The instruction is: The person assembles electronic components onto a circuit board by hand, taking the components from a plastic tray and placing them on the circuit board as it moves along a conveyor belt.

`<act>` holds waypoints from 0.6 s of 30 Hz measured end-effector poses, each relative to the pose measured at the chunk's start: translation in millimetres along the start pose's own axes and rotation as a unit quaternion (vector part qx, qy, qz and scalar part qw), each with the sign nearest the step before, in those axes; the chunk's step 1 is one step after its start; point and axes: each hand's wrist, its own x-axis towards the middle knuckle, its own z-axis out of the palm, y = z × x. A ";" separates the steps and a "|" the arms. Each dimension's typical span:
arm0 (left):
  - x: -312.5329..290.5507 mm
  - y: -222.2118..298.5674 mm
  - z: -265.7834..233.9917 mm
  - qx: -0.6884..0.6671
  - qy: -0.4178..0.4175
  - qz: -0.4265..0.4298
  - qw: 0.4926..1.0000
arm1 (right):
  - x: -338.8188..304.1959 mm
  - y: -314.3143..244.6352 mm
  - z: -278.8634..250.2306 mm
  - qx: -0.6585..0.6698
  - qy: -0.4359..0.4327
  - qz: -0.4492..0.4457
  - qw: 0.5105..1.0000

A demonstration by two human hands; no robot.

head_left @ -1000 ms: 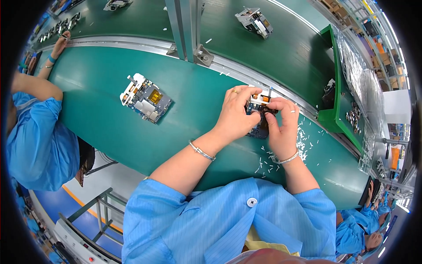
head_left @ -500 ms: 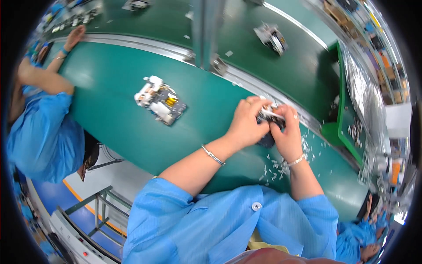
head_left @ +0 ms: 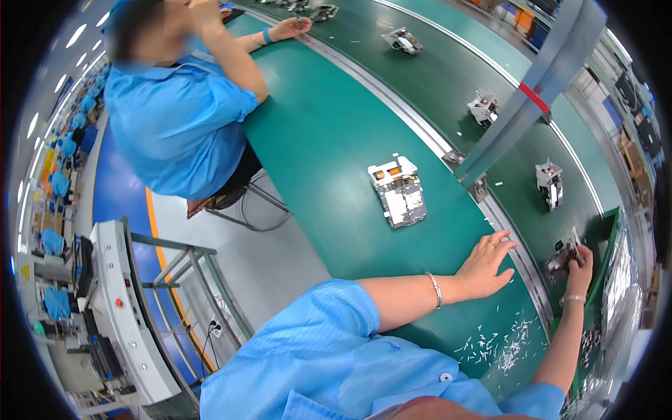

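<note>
My left hand (head_left: pixel 484 266) rests low over the green table (head_left: pixel 322 133) near its metal edge rail, fingers spread, with nothing in it. Beyond the rail, my right hand (head_left: pixel 579 269) grips a circuit-board assembly (head_left: pixel 560 260) over the dark green conveyor belt; the fingers cover part of it. A second circuit-board assembly (head_left: pixel 399 192), with white plastic parts and copper-coloured pieces, lies on the table to the left of my left hand. Small white slivers (head_left: pixel 509 346) are scattered on the table between my arms.
More assemblies (head_left: pixel 549 183) sit on the conveyor belt (head_left: pixel 437 91). A metal post (head_left: pixel 525 98) rises from the rail. A green bin (head_left: pixel 605 245) stands right of my right hand. At the left, a co-worker in a blue smock (head_left: pixel 175 126) has one hand by the belt.
My hands were together on an assembly over the table; now they are apart. The right has carried it across the rail to the belt, and the left has let go. The view has swung left.
</note>
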 end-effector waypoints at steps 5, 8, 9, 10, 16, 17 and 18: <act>4.4 0.0 -8.0 0.064 0.006 0.015 0.998 | 18.0 13.8 26.5 -0.377 0.088 -0.102 0.916; 5.8 -0.1 -11.1 0.084 -0.001 0.007 0.996 | 8.1 -58.1 69.9 -0.394 0.251 -0.171 0.868; 8.3 2.1 -8.1 0.074 -0.010 0.015 0.997 | 15.7 -62.2 69.5 -0.372 0.209 -0.215 0.878; 8.5 2.0 -7.4 0.066 -0.009 0.011 0.998 | 18.3 -73.9 82.1 -0.318 0.173 -0.229 0.904; 7.2 1.8 -7.8 0.033 -0.020 0.005 0.999 | 83.8 -62.6 127.0 -0.201 0.107 -0.090 0.969; 7.7 4.5 -5.0 0.026 -0.025 0.015 0.999 | 103.5 -36.3 114.2 -0.193 0.098 -0.086 0.972; 7.8 4.3 -5.8 0.024 -0.018 0.019 0.999 | 104.6 -34.9 112.6 -0.194 0.092 -0.090 0.972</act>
